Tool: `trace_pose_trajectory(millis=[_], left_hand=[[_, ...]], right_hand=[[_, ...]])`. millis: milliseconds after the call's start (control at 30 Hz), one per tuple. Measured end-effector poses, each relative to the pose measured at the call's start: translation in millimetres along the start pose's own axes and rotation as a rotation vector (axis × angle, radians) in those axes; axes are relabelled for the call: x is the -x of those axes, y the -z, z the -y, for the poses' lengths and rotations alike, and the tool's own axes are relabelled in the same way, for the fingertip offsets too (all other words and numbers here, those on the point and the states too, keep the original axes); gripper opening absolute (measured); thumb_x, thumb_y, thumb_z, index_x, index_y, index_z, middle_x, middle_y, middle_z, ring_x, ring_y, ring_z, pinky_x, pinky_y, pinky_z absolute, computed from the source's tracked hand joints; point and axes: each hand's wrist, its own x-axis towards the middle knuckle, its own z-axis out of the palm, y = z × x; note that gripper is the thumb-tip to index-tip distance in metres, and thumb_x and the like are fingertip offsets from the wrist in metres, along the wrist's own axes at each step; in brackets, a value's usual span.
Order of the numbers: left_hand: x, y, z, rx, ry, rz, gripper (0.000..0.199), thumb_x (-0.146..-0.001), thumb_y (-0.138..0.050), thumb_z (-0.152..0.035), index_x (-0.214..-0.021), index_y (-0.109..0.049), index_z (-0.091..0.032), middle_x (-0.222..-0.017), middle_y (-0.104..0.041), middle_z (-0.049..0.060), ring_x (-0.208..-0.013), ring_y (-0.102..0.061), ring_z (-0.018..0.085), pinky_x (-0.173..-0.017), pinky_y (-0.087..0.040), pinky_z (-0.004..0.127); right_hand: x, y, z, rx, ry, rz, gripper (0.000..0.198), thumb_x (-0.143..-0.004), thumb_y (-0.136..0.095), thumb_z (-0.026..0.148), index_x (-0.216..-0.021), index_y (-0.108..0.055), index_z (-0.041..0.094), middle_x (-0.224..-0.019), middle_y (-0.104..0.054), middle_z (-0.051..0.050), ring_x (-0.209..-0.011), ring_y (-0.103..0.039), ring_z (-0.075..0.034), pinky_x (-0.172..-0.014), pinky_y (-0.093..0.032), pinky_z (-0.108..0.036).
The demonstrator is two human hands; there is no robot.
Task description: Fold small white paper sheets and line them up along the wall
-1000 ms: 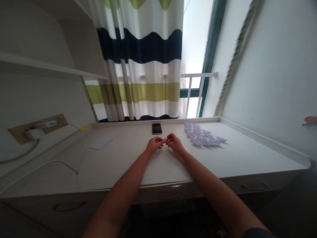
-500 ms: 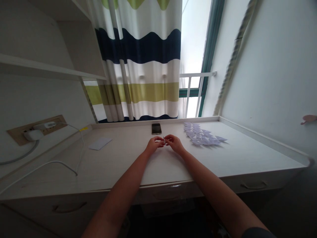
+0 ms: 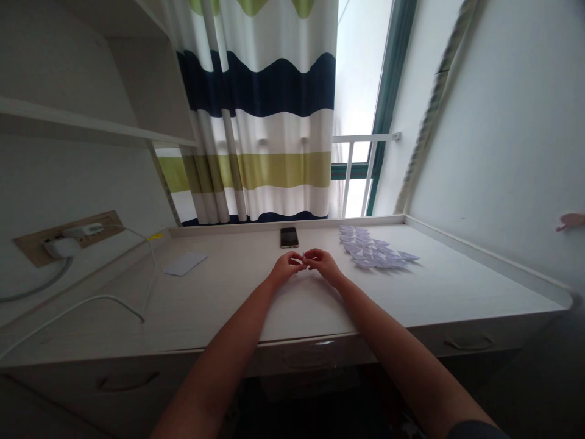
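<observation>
My left hand [image 3: 287, 267] and my right hand [image 3: 320, 263] meet fingertip to fingertip just above the middle of the desk. Both are closed in a pinch on a small folded piece of white paper [image 3: 304, 259], mostly hidden by the fingers. To the right of my right hand lies a group of folded white paper pieces [image 3: 372, 250], pointed and set in overlapping rows. A stack of flat white paper [image 3: 185, 264] rests on the desk to the left. Beyond my hands lies a dark-screened phone [image 3: 289, 238].
The white desk [image 3: 237, 305] has a raised rim at its back and right. A white cable [image 3: 148, 280] runs over its left side from plugs in a wall socket [image 3: 68, 238]. A striped curtain [image 3: 260, 134] hangs behind the desk, and a shelf [image 3: 91, 125] juts out at upper left.
My fingers have closed in around the small paper piece, and less of it shows between them. The phone, paper stack and folded pieces stay where they were.
</observation>
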Motion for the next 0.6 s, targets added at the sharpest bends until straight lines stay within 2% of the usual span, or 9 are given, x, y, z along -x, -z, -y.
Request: trace_pose_trajectory(millis=[133,300,500,600], left_hand=[[0.6,0.4,-2.2,0.004,-0.019,-0.001,0.025,-0.058,-0.069,-0.025,-0.074,-0.055,-0.012,-0.072,-0.062,0.004,-0.065,-0.059,0.014,-0.054,-0.043,0.024],[-1.0,2.2,-2.5,0.126,0.004,-0.015,0.025,-0.055,-0.070,-0.020,-0.074,-0.056,-0.012,-0.071,-0.062,0.002,-0.065,-0.059,0.012,-0.066,-0.047,0.028],[-1.3,1.4,-3.0,0.231,0.052,-0.086,0.036,-0.053,-0.071,-0.016,-0.086,-0.056,-0.013,-0.077,-0.065,0.004,-0.069,-0.060,0.014,-0.071,-0.048,0.032],[-0.3,-0.7,-4.2,0.265,0.064,-0.092,0.029,-0.056,-0.069,-0.016,-0.083,-0.059,-0.012,-0.073,-0.065,0.004,-0.069,-0.061,0.014,-0.073,-0.049,0.032]], right_hand=[[2.0,-0.5,2.3,-0.120,-0.048,0.031,0.029,-0.051,-0.073,0.032,-0.071,-0.060,0.016,-0.065,-0.060,0.001,-0.059,-0.059,-0.012,-0.063,-0.050,-0.031],[3.4,-0.4,4.5,-0.129,-0.044,0.017,0.029,-0.052,-0.073,0.032,-0.072,-0.060,0.017,-0.066,-0.061,0.000,-0.059,-0.059,-0.012,-0.065,-0.050,-0.032],[0.1,-0.3,-2.8,0.028,0.061,0.002,0.022,-0.059,-0.067,0.032,-0.071,-0.058,0.017,-0.067,-0.061,-0.001,-0.060,-0.058,-0.012,-0.062,-0.051,-0.031],[-1.9,-1.0,-7.2,0.131,0.125,-0.033,0.016,-0.062,-0.063,0.028,-0.072,-0.058,0.017,-0.068,-0.061,-0.001,-0.059,-0.058,-0.012,-0.060,-0.050,-0.030]])
